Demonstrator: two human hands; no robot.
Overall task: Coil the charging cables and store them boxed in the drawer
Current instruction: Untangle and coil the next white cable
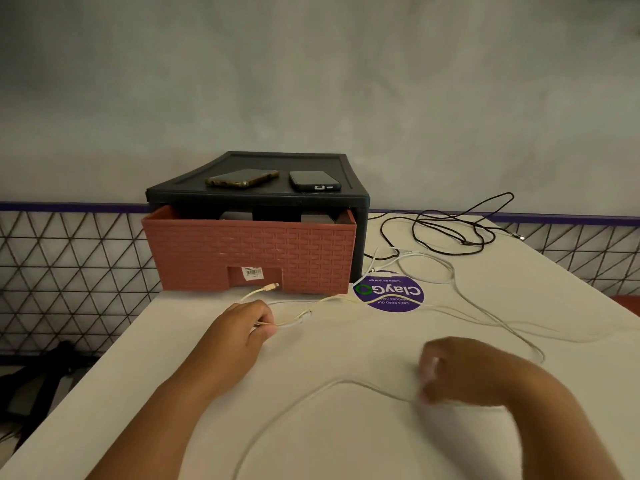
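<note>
On a white table, a person's two bare arms reach forward from the near edge. Their left hand lies knuckles up near the table's centre, thumb and fingers pinching a cream cable close to its end. The cable's connector pokes out just beyond the hand, toward the drawer. From the hand, the cream cable trails right across a round purple sticker and on toward the right edge. The right hand, nearer and blurred, has its fingers curled, pinching a white cable that arcs left and back toward the near edge. Whether these are two cables or one cannot be told. At the far side stands a black drawer unit. Its brick-patterned terracotta drawer is pulled partly out, with dark boxy shapes showing inside. Two phones lie flat on top of the unit. To its right a black cable sprawls in loose tangles, and another white cable loops just nearer, beside the sticker. Beyond the table edges runs a wire mesh panel below a grey wall.
</note>
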